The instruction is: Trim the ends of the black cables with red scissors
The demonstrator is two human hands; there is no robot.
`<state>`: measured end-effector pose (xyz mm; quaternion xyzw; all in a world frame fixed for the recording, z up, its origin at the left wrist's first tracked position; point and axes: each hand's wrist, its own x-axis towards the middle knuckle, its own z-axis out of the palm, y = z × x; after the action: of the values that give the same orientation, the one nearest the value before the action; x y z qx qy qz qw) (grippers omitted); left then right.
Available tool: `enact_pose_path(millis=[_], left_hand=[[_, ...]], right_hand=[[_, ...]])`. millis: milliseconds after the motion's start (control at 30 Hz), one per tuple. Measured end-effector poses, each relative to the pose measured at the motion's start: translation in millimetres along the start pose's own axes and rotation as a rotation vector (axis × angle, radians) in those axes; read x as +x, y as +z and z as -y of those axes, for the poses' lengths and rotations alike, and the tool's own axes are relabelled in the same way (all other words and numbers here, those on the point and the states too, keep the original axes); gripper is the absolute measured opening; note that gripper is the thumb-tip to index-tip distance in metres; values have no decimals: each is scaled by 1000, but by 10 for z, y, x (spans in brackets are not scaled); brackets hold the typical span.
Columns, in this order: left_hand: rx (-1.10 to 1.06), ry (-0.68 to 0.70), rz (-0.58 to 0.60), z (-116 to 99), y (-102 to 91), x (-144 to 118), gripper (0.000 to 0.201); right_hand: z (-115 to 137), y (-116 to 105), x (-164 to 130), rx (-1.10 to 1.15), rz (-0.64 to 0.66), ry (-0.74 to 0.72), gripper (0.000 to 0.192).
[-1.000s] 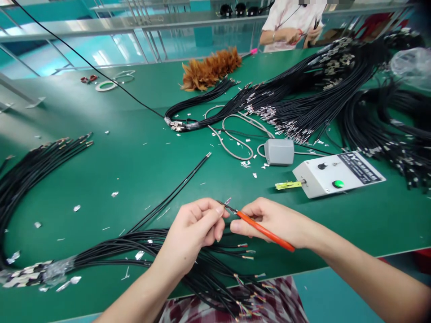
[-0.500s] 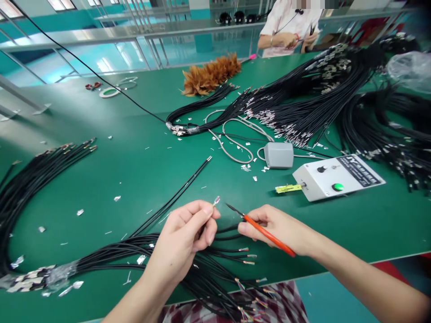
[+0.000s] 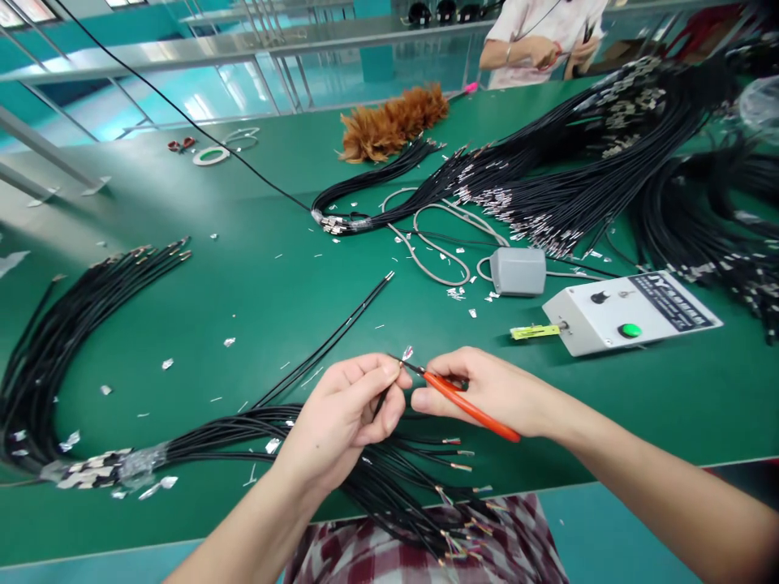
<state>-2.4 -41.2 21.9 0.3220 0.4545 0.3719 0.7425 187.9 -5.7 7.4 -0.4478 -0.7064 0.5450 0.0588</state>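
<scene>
My left hand (image 3: 350, 405) pinches a black cable (image 3: 381, 401) close to its stripped end, where foil and thin wires (image 3: 407, 353) stick up past the fingertips. In my right hand (image 3: 480, 389) is a pair of orange-handled cutters (image 3: 471, 407). Their dark, narrow tips meet the stripped end just above my left thumb; whether the blades are closed on it I cannot make out. Below my hands a bundle of black cables (image 3: 389, 483) fans toward the table's near edge, with coloured wires bared at the ends. Two cables (image 3: 332, 345) with pale tips lie apart, beyond my left hand.
A white box with a green button (image 3: 630, 331) and a yellow clip (image 3: 535, 332) stands right. Behind are a grey pedal-like block (image 3: 518, 272), large cable bundles (image 3: 548, 178) and a brown feather duster (image 3: 393, 123). Foil scraps dot the green table (image 3: 243, 268). A person (image 3: 541, 49) stands opposite.
The cutters have moved left, and their tips now reach the cable's stripped end. My left hand keeps its pinch. The whole view has shifted slightly.
</scene>
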Motion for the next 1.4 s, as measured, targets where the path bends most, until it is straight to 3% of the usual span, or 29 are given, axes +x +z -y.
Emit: enact_pose_path(millis=[233, 433, 533, 700, 867, 1167, 1400], left_hand=[[-22, -45, 34, -14, -44, 7, 22], [-62, -66, 81, 9, -94, 18, 22], [-94, -65, 90, -22, -125, 10, 22], [-40, -10, 42, -82, -94, -10, 22], [146, 34, -61, 11, 45, 15, 25], [349, 132, -145, 93, 146, 33, 21], [407, 145, -148, 95, 168, 5, 18]], right_hand=[[7, 5, 24, 137, 114, -14, 45], [22, 51, 24, -91, -108, 15, 49], [-46, 58, -9, -151, -130, 47, 48], [-210, 48, -150, -26, -88, 95, 48], [-192, 43, -229, 150, 3, 75, 44], [-87, 27, -210, 149, 14, 117, 49], [-66, -45, -219, 218, 165, 62, 47]])
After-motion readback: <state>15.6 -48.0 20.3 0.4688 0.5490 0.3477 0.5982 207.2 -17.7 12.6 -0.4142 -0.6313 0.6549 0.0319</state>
